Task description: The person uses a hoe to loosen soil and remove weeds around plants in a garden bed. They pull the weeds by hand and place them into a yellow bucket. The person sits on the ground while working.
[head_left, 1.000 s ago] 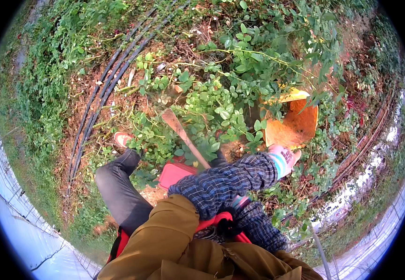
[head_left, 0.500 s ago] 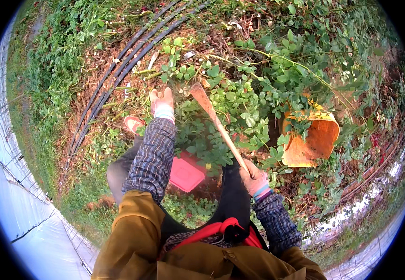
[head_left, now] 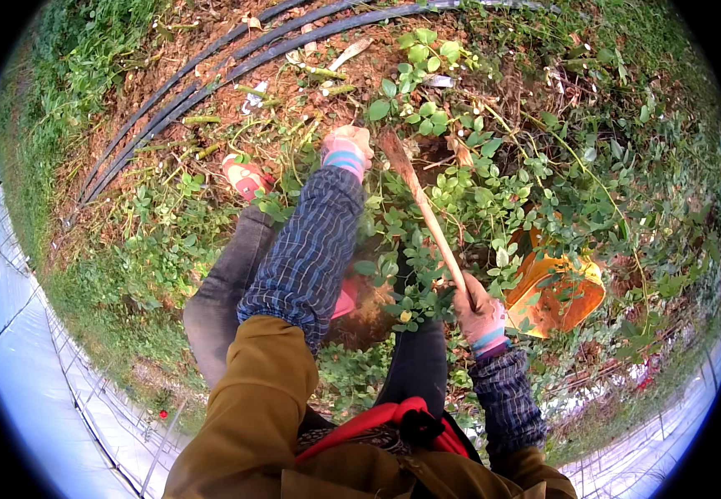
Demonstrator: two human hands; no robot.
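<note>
My right hand [head_left: 477, 312], gloved, grips the wooden handle of a hand hoe [head_left: 427, 212]; its rusty, soil-covered blade reaches up among the leafy stems. Just left of that blade, my left hand [head_left: 346, 150] is closed low in the plants, also gloved; whatever its fingers hold is too small or hidden to make out. Behind my left forearm a pink flat object [head_left: 345, 299] shows only in part. To the right of the hoe handle, an orange-yellow plastic container [head_left: 572, 299] lies on its side, partly covered by leaves.
Black hoses [head_left: 273, 54] curve over the soil at upper left, beside cut green stems [head_left: 327, 72]. My red shoe [head_left: 244, 175] is among the plants. White sheeting [head_left: 19, 349] on frames curves along the left and lower right edges. Dense foliage [head_left: 643, 183] fills the right.
Since a second ago my right hand has taken hold of the hoe handle. My left hand has moved forward into the plants, then further right toward the blade. The view has shifted.
</note>
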